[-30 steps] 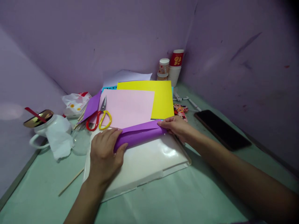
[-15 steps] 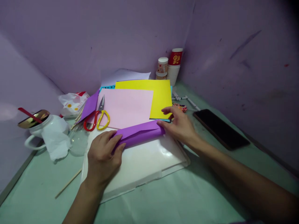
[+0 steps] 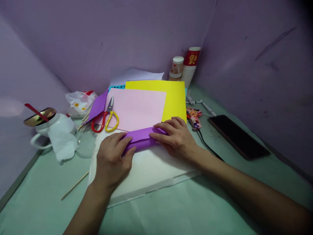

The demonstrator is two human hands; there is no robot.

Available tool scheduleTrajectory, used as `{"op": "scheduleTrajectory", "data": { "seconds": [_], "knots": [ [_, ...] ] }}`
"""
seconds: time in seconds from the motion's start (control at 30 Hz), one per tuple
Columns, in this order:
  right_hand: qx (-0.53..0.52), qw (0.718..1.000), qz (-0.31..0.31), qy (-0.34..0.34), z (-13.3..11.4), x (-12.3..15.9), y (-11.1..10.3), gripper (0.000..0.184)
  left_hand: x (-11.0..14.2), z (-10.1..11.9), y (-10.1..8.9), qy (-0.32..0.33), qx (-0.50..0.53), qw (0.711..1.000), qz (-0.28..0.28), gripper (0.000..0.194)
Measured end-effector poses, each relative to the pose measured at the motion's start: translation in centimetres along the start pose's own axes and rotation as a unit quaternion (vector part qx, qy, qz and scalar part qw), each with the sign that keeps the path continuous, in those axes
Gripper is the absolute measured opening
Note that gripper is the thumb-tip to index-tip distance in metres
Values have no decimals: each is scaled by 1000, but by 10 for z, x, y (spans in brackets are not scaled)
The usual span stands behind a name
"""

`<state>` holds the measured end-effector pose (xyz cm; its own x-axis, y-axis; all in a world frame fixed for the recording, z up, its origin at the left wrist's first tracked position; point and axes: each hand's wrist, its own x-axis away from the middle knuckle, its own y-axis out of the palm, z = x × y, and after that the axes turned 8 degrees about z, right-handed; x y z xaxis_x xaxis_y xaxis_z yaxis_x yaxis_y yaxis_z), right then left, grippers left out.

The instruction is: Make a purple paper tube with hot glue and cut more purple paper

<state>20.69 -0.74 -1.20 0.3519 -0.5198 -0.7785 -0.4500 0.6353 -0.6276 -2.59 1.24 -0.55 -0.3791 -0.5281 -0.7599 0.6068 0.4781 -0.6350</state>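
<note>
On the white pad [image 3: 146,176], the left hand [image 3: 113,153] grips one end of the rolled purple paper [image 3: 140,135]; the right hand [image 3: 177,138] lays fingers over the other, any pinch beneath hidden, apparently to stop it unrolling. Scissors [image 3: 110,106] lie toward the pad's far left.

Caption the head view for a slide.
Left hand and right hand on rolled purple paper, with scissors and a pink sheet beyond.
</note>
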Motion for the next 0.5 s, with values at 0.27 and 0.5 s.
{"op": "scheduleTrajectory", "data": {
  "seconds": [0.27,0.5],
  "knots": [
    [-7,1000,-14,1,1,4,4,24,2,1,0,17,-12,1000,2,23],
    [-11,1000,-21,2,0,4,2,23,-4,11,0,87,-37,994,-56,33]
  ]
}}
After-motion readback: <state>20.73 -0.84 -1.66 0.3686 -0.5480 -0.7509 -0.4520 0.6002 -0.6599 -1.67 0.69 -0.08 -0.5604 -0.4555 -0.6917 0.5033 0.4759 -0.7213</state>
